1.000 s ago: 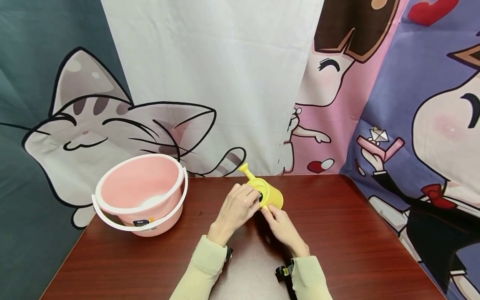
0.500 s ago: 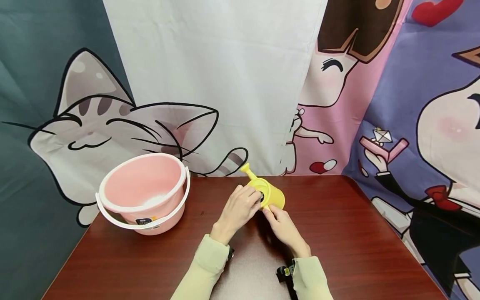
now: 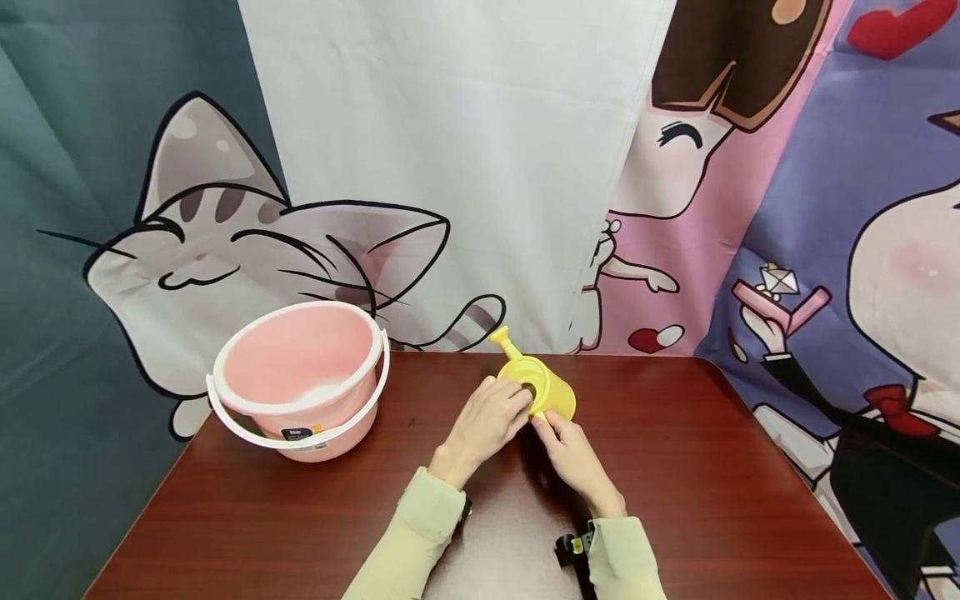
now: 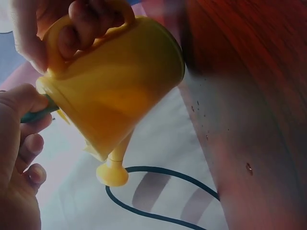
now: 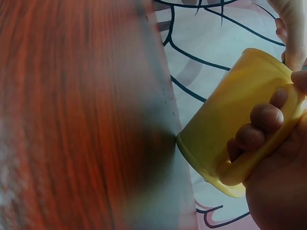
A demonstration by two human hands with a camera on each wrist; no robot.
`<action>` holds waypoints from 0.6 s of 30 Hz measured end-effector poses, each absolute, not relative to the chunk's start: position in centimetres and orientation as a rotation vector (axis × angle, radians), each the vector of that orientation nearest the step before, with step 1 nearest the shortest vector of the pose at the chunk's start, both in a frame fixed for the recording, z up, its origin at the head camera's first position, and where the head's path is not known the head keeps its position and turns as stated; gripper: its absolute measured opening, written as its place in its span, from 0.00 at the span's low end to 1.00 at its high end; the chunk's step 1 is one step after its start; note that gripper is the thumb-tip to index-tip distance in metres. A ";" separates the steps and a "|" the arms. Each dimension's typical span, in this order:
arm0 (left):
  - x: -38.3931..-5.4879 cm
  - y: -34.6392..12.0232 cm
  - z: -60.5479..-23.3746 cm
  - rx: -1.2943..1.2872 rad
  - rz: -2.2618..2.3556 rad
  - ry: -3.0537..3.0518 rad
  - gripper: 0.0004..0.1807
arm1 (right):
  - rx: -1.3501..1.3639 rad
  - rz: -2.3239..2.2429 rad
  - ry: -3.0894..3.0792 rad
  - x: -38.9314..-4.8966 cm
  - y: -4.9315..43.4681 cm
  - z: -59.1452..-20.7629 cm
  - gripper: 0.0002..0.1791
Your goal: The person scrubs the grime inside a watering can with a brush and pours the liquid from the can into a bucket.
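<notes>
A yellow toy watering can [image 3: 556, 395] is tilted over the table, its spout [image 3: 512, 343] pointing to the back left and its mouth turned toward the left hand. The right hand [image 3: 573, 454] grips its handle, with fingers [image 5: 265, 116] curled through the loop. At the can's mouth the left hand [image 3: 483, 425] pinches a dark green object [image 4: 39, 114] between thumb and fingers. Part of that object shows; the rest is hidden by the hand and the can, and I cannot tell its kind. The can's bottom edge is close to the tabletop in the right wrist view.
A pink bucket [image 3: 300, 354] with a white handle [image 3: 262, 439] hanging at its front stands on the table's left side. The dark red wooden table [image 3: 697, 492] ends at a cartoon-printed curtain [image 3: 450, 125]. Small drops [image 4: 249, 168] lie on the wood.
The whole head view has shifted slightly to the right. The left fingers have moved a little at the can's mouth, where the dark patch looks different. The right hand keeps its grip.
</notes>
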State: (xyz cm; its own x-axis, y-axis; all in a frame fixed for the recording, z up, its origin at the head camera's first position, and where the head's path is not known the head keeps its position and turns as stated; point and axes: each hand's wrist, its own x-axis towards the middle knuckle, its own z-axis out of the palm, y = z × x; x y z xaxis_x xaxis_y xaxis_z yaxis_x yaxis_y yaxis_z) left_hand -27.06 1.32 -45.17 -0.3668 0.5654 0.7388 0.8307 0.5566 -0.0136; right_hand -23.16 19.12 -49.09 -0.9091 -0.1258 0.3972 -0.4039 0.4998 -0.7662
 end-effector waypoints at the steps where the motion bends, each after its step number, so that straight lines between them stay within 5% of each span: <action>1: -27.0 1.4 -45.2 -1.117 -0.480 -2.083 0.07 | 0.447 1.372 -2.459 -23.1 19.2 -49.1 0.17; 18: -26.4 1.0 -43.5 -1.107 -0.459 -1.976 0.06 | 0.424 1.388 -2.476 -23.1 19.2 -49.1 0.17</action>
